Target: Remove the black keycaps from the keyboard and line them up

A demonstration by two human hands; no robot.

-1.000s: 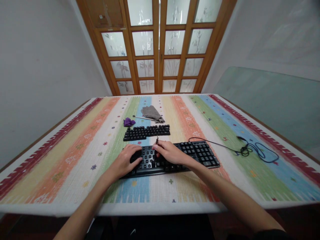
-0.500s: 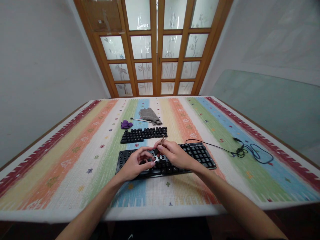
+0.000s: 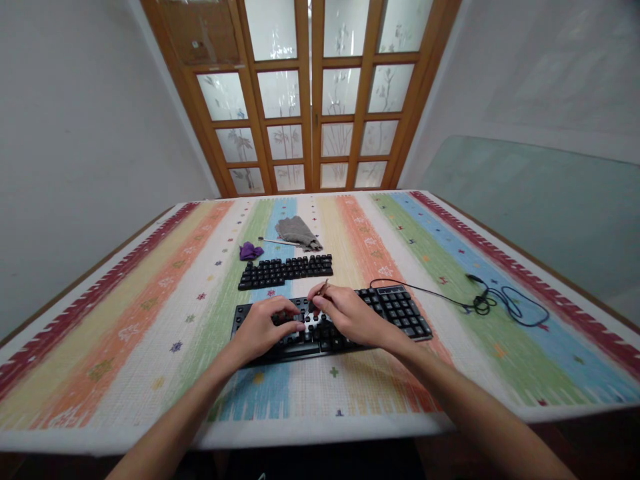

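Observation:
A black keyboard (image 3: 405, 313) lies in front of me, with many keycaps off its left and middle part. My right hand (image 3: 345, 310) is closed around a slim tool (image 3: 324, 288) with a brownish upper end. The tool's dark lower end points down at the bared middle of the keyboard; its exact kind is hard to make out. Over the keyboard's left half rests my left hand (image 3: 267, 327), thumb and fingers apart, nothing visible between them. Behind the keyboard, loose black keycaps (image 3: 285, 270) stand together in rows.
Beyond the keycaps lie a purple cloth (image 3: 251, 251), a thin white stick with a dark end (image 3: 277, 241) and a grey cloth (image 3: 299, 233). The keyboard's cable (image 3: 515, 307) is coiled at the right. A striped tablecloth (image 3: 200, 360) covers the table.
My left hand has drawn slightly left, away from the tool, and its fingers sit lower over the keyboard. My right hand keeps the tool at nearly the same spot. The view shifted slightly.

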